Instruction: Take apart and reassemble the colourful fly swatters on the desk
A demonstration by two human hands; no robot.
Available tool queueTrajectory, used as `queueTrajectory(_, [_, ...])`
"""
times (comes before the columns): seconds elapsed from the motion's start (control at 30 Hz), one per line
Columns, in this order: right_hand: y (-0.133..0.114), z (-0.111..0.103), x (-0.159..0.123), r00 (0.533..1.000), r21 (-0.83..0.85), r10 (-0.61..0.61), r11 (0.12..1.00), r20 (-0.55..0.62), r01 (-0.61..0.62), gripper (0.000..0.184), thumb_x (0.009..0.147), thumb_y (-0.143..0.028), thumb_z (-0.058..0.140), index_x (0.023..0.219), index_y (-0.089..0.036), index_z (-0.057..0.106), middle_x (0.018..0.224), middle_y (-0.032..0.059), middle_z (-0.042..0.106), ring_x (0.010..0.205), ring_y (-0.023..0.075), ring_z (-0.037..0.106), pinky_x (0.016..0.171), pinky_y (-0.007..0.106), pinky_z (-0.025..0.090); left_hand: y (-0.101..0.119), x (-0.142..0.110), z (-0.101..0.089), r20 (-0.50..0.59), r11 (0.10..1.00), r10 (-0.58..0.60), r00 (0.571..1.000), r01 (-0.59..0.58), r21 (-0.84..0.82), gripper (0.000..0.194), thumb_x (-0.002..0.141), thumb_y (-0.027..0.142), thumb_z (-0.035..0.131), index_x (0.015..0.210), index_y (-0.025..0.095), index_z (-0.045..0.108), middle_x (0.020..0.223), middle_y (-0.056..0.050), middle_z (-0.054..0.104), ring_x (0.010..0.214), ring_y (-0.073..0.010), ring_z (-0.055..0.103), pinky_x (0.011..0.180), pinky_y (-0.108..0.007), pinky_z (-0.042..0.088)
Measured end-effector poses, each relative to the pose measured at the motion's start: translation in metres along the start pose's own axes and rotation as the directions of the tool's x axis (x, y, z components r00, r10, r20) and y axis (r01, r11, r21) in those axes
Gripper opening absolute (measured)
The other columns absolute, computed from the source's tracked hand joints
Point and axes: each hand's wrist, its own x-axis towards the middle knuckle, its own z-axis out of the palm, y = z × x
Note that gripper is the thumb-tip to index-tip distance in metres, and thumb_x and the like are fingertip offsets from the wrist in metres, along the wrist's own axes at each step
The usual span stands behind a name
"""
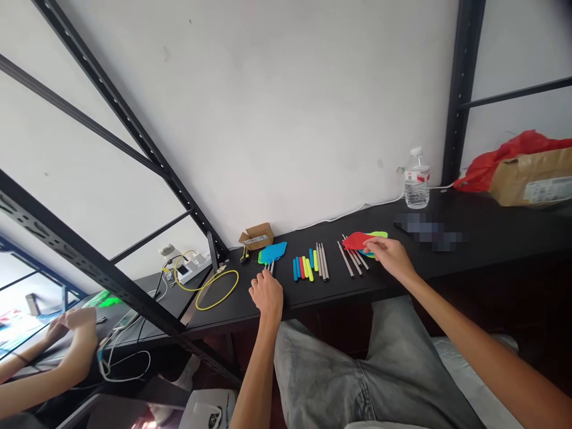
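My right hand (389,255) pinches the edge of a flat red fly swatter head (356,241). Beneath it, blue and yellow-green heads (379,235) stick out, and thin metal rods (346,259) lie beside and under this pile. At the left, my left hand (267,292) is closed around the lower ends of thin rods (271,267) that lead up to a blue fly swatter head (273,252), with a green one partly under it. Between my hands lie several coloured handle tubes (305,268) and a group of metal rods (322,262).
A small open cardboard box (258,237) stands against the wall. Left of it lie a yellow cable (217,308) and a power strip (193,267). A water bottle (417,182) and a larger carton (534,177) stand right. Another person's hands (74,322) are at far left.
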Motion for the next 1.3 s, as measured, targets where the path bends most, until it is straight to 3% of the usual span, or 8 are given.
queueTrajectory(0.17, [-0.004,0.000,-0.002,1.000,-0.005,-0.003,1.000,-0.004,0.003,0.028,0.080,-0.040,0.059,0.089,-0.017,0.073,0.080,0.0065,0.074,0.079,0.0213,0.069,0.059,0.025,0.049,-0.004,0.000,0.002,0.022,0.999,0.034,0.999,-0.035,0.036,0.032,0.091,0.027,0.046,0.116,0.017,0.063,0.118,-0.015,0.059,0.111,-0.0319,0.054,0.087,-0.041,0.040])
queueTrajectory(0.3, [-0.005,0.000,-0.002,1.000,-0.006,-0.017,1.000,-0.003,0.017,0.027,0.080,-0.039,0.058,0.087,-0.017,0.073,0.079,0.0060,0.074,0.077,0.0204,0.068,0.058,0.025,0.048,-0.019,0.003,0.005,0.135,0.997,0.079,0.988,-0.080,0.001,0.037,0.092,0.035,0.045,0.125,0.025,0.060,0.137,-0.012,0.051,0.120,-0.0332,0.051,0.093,-0.044,0.040])
queueTrajectory(0.4, [-0.005,0.000,-0.002,1.000,-0.014,-0.022,1.000,-0.003,0.022,0.026,0.080,-0.038,0.058,0.087,-0.018,0.073,0.078,0.0056,0.074,0.076,0.0203,0.068,0.059,0.025,0.048,-0.026,0.003,0.006,0.192,0.995,0.094,0.977,-0.085,-0.058,0.033,0.094,0.033,0.041,0.119,0.024,0.061,0.135,-0.012,0.053,0.112,-0.0306,0.057,0.086,-0.041,0.044])
queueTrajectory(0.5, [-0.005,0.000,-0.002,1.000,-0.015,-0.019,1.000,-0.004,0.019,0.026,0.080,-0.038,0.058,0.087,-0.018,0.073,0.077,0.0055,0.074,0.075,0.0207,0.068,0.060,0.026,0.048,-0.026,-0.001,0.007,0.146,0.995,0.072,0.987,-0.062,-0.072,0.031,0.093,0.022,0.038,0.115,0.018,0.059,0.124,-0.014,0.059,0.109,-0.0289,0.059,0.084,-0.039,0.045])
queueTrajectory(0.63, [-0.005,0.000,-0.002,1.000,-0.003,-0.018,1.000,-0.003,0.018,0.026,0.080,-0.039,0.058,0.086,-0.018,0.073,0.077,0.0055,0.074,0.076,0.0210,0.069,0.061,0.026,0.048,-0.025,-0.004,0.010,0.116,0.993,0.092,0.989,-0.081,-0.090,0.043,0.088,0.012,0.037,0.128,0.016,0.051,0.125,-0.015,0.060,0.110,-0.0281,0.059,0.085,-0.038,0.046])
queueTrajectory(0.9, [-0.006,0.000,-0.003,1.000,-0.034,-0.028,0.999,-0.010,0.028,0.028,0.080,-0.041,0.057,0.087,-0.018,0.072,0.078,0.0055,0.074,0.075,0.0214,0.069,0.062,0.027,0.049,-0.024,-0.001,0.011,0.186,0.991,0.113,0.976,-0.096,-0.097,0.048,0.095,0.027,0.034,0.140,0.018,0.048,0.149,-0.011,0.045,0.135,-0.0314,0.042,0.106,-0.045,0.037])
queueTrajectory(1.07, [-0.006,0.000,-0.003,1.000,-0.020,-0.031,0.999,0.003,0.031,0.030,0.080,-0.042,0.056,0.088,-0.018,0.072,0.078,0.0059,0.074,0.075,0.0214,0.068,0.062,0.027,0.049,-0.024,0.002,0.012,0.266,0.981,0.186,0.946,-0.165,-0.100,0.053,0.096,0.038,0.035,0.146,0.020,0.044,0.153,-0.010,0.041,0.140,-0.0343,0.035,0.105,-0.049,0.038])
queueTrajectory(1.3, [-0.008,0.000,-0.003,0.999,-0.058,-0.042,0.997,0.000,0.042,0.027,0.079,-0.040,0.056,0.086,-0.019,0.072,0.078,0.0046,0.074,0.071,0.0197,0.066,0.061,0.027,0.047,-0.027,-0.001,0.010,0.195,0.960,0.270,0.943,-0.248,-0.129,0.050,0.097,0.034,0.034,0.143,0.021,0.049,0.148,-0.008,0.048,0.135,-0.0276,0.043,0.103,-0.041,0.040])
